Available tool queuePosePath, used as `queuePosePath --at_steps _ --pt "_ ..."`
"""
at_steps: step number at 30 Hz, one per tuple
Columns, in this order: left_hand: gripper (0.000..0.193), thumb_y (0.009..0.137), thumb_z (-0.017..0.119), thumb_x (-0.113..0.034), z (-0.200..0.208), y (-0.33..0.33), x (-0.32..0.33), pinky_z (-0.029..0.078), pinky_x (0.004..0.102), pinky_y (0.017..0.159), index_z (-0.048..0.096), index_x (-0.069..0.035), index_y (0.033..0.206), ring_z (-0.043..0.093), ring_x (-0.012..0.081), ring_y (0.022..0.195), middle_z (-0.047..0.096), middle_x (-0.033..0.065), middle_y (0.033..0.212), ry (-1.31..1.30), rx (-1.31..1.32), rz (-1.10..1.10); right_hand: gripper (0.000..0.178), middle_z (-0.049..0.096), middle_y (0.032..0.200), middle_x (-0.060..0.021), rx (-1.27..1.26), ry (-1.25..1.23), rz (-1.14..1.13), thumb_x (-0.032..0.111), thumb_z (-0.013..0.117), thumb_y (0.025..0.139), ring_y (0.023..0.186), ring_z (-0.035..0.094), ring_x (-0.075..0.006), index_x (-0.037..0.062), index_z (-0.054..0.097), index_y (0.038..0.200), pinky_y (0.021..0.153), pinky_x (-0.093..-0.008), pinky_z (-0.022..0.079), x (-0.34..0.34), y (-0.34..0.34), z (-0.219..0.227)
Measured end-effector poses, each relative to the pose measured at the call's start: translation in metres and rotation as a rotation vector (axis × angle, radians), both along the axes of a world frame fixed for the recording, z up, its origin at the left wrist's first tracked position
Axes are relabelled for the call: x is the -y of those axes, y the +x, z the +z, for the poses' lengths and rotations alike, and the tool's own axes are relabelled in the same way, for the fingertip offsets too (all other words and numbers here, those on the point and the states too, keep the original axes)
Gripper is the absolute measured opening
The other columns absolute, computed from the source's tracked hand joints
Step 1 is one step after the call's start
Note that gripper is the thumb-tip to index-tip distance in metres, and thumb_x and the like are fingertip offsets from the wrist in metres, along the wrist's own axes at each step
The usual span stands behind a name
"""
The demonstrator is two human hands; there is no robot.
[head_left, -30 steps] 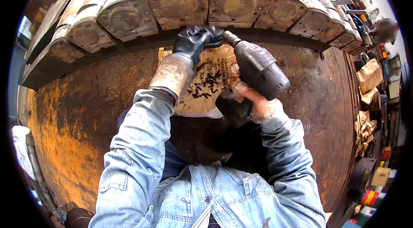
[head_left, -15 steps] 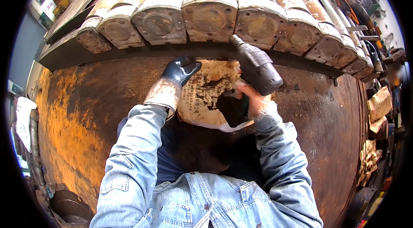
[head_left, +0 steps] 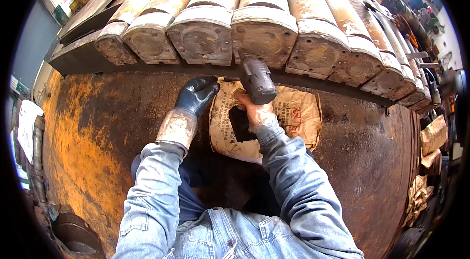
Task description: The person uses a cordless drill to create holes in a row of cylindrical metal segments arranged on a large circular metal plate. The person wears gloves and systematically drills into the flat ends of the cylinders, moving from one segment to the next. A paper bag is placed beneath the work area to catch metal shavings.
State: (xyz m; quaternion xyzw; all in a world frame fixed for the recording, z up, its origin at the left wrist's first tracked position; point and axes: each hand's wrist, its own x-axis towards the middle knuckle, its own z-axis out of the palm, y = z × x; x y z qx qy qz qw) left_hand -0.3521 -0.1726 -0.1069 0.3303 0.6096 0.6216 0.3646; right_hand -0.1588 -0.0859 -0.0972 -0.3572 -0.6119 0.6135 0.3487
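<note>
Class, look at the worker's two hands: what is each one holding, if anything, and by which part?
The right hand grips a power tool by its handle. The gloved left hand holds nothing; it rests beside the paper sack.

- Right hand (head_left: 254, 112) gripping dark power tool (head_left: 255, 80), its nose meeting a cylinder end (head_left: 264, 39).
- Gloved left hand (head_left: 196, 95) resting beside brown paper sack (head_left: 293, 112) lying on rusty plate (head_left: 88, 132).

At the centre of your frame lies a crumpled tan paper sack (head_left: 293, 112) with dark and red print, flat on the rusty plate. At the right edge you see more crumpled tan paper bags (head_left: 433, 134). A small green-and-white sign (head_left: 63, 2) sits upper left
</note>
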Motion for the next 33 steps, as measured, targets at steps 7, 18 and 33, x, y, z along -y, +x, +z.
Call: queuePosePath --at_steps 7,18,33 --pt "0.029 0.091 0.072 -0.004 0.04 -0.008 0.027 0.057 0.0321 0.09 0.068 0.002 0.119 0.069 0.0194 0.102 0.072 0.0131 0.113 0.03 0.108 0.038 0.025 0.064 0.082 -0.0024 -0.069 -0.102 -0.002 0.029 0.071 0.088 0.074 0.06 -0.0195 0.0055 0.067 0.094 0.068 -0.0366 0.05 0.015 -0.022 -0.002" --pt "0.029 0.09 0.073 -0.003 0.063 -0.045 0.06 0.059 0.0418 0.095 0.065 0.007 0.116 0.069 0.03 0.106 0.069 0.0201 0.115 0.125 0.206 0.159 0.033 0.067 0.106 -0.0078 -1.055 -0.851 0.103 0.031 0.043 0.108 0.094 0.068 -0.0222 0.0051 0.059 0.12 0.087 -0.0393 0.058 -0.012 -0.039 -0.036" --pt "0.029 0.088 0.077 -0.01 0.071 -0.033 0.05 0.057 0.0302 0.085 0.071 0.001 0.114 0.068 0.0161 0.095 0.073 0.0097 0.107 0.089 0.206 0.091 0.051 0.073 0.097 -0.0147 0.434 0.48 -0.106 0.033 0.077 0.083 0.089 0.071 -0.032 0.0074 0.057 0.122 0.077 -0.0418 0.054 -0.027 -0.01 -0.035"
